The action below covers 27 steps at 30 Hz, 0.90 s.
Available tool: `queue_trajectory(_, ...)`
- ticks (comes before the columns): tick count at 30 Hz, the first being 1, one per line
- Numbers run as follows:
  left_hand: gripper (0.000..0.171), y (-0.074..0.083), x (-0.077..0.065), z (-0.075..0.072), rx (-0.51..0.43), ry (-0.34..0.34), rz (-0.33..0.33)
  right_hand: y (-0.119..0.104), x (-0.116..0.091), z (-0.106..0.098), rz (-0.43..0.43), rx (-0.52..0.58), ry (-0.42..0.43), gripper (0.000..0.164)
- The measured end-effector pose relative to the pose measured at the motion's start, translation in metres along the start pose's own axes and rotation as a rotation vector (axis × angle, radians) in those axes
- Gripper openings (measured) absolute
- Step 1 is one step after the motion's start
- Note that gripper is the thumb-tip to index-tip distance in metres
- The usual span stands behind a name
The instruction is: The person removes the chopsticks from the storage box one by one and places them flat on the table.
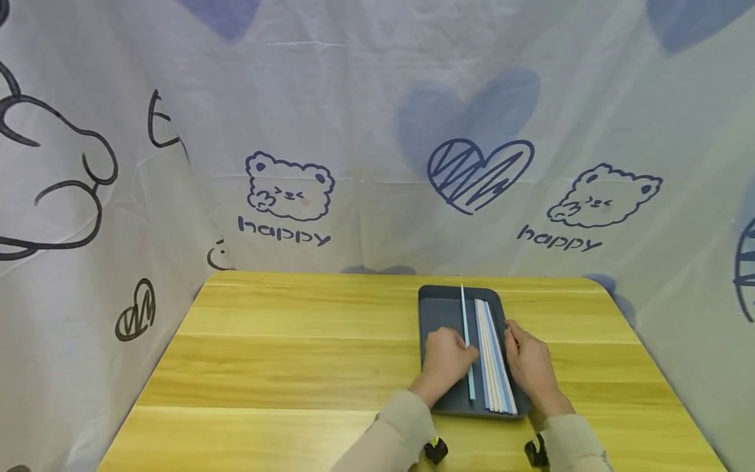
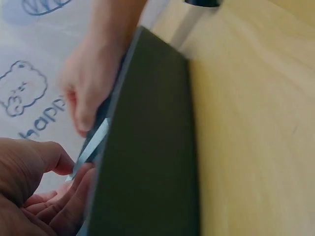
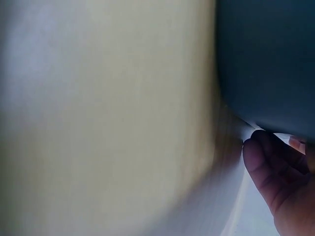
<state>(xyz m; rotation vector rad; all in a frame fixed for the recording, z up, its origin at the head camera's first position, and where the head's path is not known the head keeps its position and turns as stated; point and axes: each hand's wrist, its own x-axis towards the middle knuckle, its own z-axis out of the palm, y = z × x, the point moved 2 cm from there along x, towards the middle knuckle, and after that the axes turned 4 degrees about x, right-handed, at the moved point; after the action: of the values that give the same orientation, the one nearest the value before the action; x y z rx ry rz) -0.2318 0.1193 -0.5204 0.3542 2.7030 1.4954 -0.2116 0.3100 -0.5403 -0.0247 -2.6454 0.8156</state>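
Observation:
A dark grey tray lies on the wooden table, its long sides running away from me. Over its inside, my left hand pinches a thin light-blue stick between thumb and fingers. The left wrist view shows this pale stick beside the tray wall. Several thin white and blue sticks lie side by side along the tray's right half. My right hand grips the tray's right rim, fingers bent. Up close, its fingertips meet the tray's edge.
The yellow wooden table stretches far to the left of the tray and a shorter way to the right. Behind it and at the sides hangs a pale cloth printed with hearts and bears. A black wrist strap shows by the left sleeve.

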Motion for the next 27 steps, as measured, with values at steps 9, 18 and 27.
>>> queue_trajectory(9, 0.016, -0.012, 0.006, -0.032, -0.225, 0.017, -0.08, -0.002, 0.0, -0.001, -0.03, 0.006, 0.026, 0.035)
queue_trajectory(18, 0.011, -0.032, 0.011, -0.071, -0.274, 0.054, -0.101, 0.001, -0.001, 0.0, -0.03, 0.006, 0.021, 0.035)
queue_trajectory(27, 0.011, -0.058, 0.009, -0.107, -0.282, 0.095, -0.162, 0.002, -0.002, 0.001, -0.047, 0.013, 0.027, 0.034)
